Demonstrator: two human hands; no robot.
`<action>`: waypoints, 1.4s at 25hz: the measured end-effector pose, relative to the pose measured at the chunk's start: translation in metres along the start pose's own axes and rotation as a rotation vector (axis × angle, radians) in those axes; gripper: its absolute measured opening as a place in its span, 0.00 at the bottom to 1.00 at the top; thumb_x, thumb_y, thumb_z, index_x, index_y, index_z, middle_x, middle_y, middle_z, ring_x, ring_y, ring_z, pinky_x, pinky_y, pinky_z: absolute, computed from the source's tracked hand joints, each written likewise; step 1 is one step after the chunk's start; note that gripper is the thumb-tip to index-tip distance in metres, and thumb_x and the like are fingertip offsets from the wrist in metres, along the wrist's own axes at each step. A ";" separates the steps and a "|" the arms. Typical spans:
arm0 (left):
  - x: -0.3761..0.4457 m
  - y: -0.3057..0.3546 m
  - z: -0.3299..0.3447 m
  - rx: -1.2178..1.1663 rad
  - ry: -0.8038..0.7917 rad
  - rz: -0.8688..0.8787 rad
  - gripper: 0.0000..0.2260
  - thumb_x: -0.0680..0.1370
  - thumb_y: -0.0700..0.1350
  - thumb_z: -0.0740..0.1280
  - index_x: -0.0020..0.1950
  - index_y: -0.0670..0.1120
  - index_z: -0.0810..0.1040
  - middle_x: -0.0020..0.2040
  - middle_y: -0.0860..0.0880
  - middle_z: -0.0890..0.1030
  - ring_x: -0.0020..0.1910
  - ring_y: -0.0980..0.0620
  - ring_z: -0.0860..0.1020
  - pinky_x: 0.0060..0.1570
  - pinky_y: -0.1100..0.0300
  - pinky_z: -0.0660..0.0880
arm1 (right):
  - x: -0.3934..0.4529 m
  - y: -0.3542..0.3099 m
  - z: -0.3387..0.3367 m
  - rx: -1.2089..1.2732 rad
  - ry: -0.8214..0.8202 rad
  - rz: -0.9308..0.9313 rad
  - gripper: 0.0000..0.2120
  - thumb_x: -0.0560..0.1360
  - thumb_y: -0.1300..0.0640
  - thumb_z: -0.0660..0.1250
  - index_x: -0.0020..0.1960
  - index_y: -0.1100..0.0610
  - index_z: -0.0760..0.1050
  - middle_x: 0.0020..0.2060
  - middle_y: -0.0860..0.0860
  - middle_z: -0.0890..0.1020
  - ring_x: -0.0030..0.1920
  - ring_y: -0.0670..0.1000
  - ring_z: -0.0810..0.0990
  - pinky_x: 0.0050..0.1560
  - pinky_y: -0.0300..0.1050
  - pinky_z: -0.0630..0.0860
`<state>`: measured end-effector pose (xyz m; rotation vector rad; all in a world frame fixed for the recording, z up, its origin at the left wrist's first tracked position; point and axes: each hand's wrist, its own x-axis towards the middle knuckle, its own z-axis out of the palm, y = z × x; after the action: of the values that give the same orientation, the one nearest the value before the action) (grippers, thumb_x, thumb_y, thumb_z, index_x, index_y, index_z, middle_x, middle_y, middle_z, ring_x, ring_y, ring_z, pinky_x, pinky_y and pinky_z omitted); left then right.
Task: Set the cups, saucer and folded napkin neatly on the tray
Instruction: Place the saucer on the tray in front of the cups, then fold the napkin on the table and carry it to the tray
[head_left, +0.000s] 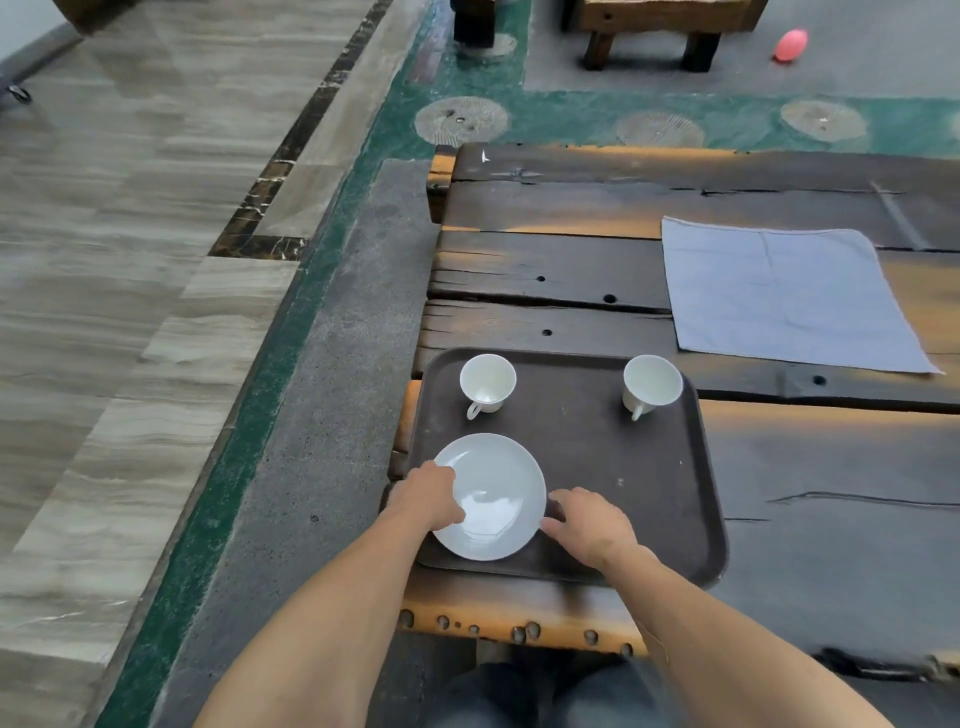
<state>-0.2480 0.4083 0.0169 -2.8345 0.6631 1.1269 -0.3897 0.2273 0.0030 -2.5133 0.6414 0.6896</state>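
A dark brown tray (613, 457) lies on the near left end of a dark wooden table (831, 493). Two white cups stand upright on its far side, one at the left (487, 382) and one at the right (652, 383). A white saucer (496, 496) lies flat on the tray's near left part. My left hand (428, 493) grips the saucer's left rim. My right hand (589, 525) touches its right rim with fingers spread on the tray. A pale blue napkin (779, 296) lies spread flat on the table beyond the tray to the right.
The table's left edge (431, 291) drops to a grey and green floor. A wooden stool (660, 31) and a pink object (790, 45) are on the floor far behind the table.
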 end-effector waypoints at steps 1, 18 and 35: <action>-0.001 0.008 -0.002 -0.033 -0.062 0.053 0.28 0.75 0.50 0.68 0.74 0.49 0.67 0.71 0.47 0.69 0.68 0.45 0.69 0.63 0.49 0.70 | -0.004 0.005 -0.004 0.018 0.007 0.009 0.21 0.77 0.43 0.60 0.68 0.49 0.71 0.63 0.50 0.77 0.62 0.54 0.75 0.59 0.51 0.74; -0.018 0.225 0.027 0.017 -0.109 0.458 0.22 0.74 0.57 0.67 0.66 0.51 0.76 0.64 0.51 0.78 0.62 0.50 0.76 0.62 0.55 0.72 | -0.094 0.175 -0.052 0.241 0.148 0.275 0.20 0.77 0.46 0.62 0.67 0.50 0.73 0.62 0.51 0.80 0.61 0.54 0.78 0.62 0.49 0.74; -0.041 0.425 0.074 -0.060 -0.094 0.404 0.21 0.77 0.54 0.66 0.67 0.48 0.75 0.62 0.49 0.79 0.58 0.48 0.77 0.61 0.56 0.73 | -0.150 0.389 -0.109 0.166 0.175 0.257 0.19 0.77 0.45 0.62 0.67 0.49 0.74 0.60 0.48 0.81 0.60 0.53 0.78 0.59 0.48 0.75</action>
<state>-0.4898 0.0503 0.0473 -2.7460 1.2534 1.3370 -0.6756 -0.0902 0.0556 -2.3767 1.0532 0.4824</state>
